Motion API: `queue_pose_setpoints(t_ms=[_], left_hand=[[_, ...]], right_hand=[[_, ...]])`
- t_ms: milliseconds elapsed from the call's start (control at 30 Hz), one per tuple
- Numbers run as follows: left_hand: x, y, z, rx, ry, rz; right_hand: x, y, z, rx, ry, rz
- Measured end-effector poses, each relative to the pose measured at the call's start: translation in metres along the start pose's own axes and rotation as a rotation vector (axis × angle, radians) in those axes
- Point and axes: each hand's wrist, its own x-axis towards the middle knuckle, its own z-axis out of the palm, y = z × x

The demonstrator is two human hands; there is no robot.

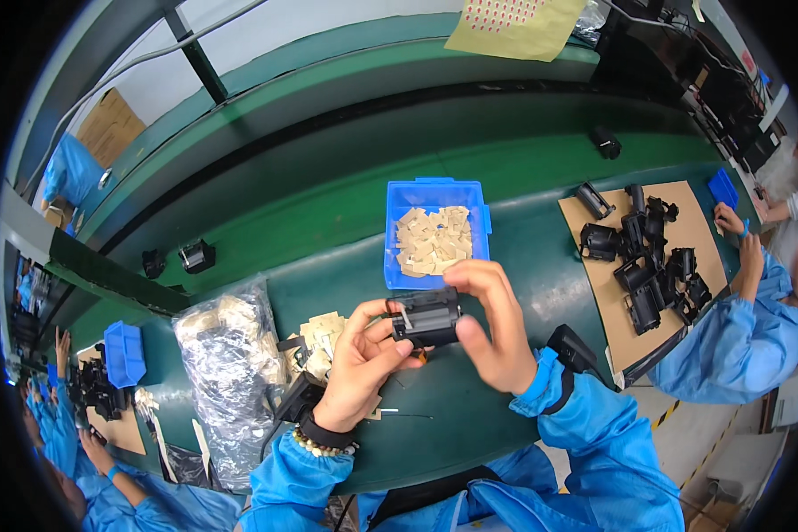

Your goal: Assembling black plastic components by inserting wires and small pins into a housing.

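Observation:
A black plastic housing (430, 316), roughly cylindrical with open cut-outs, is held over the middle of the green workbench. My left hand (362, 368) is closed round its left end, thumb underneath and fingers behind. At its right end my right hand (498, 332) is open, with thumb and fingers apart and curved about the housing; whether a fingertip touches it I cannot tell. Just beyond my hands stands a blue bin (434, 185) filled with small beige pieces. More such beige pieces (321, 337) lie loose to the left of my left hand.
A clear plastic bag (226, 390) of beige pieces lies at the left. To the right, cardboard (598, 315) bears a pile of black housings (643, 266). Co-workers in blue sit on both sides. Black housings (197, 256) also rest on the green belt (346, 195) behind.

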Motion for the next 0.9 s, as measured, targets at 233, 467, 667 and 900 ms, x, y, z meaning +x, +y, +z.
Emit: queue_pose_setpoints(t_ms=[233, 467, 667, 900], left_hand=[[-0.007, -0.006, 0.011, -0.106, 0.079, 0.122], [-0.009, -0.015, 0.021, 0.008, 0.118, 0.139], [-0.011, -0.016, 0.022, -0.071, 0.112, 0.165], [-0.011, -0.022, 0.022, -0.041, 0.124, 0.214]], right_hand=[[-0.012, -0.005, 0.021, -0.231, 0.068, -0.242], [-0.014, -0.002, 0.027, -0.229, 0.116, -0.273], [-0.015, -0.008, 0.026, -0.151, 0.088, -0.26], [-0.016, -0.008, 0.028, -0.134, 0.118, -0.252]])
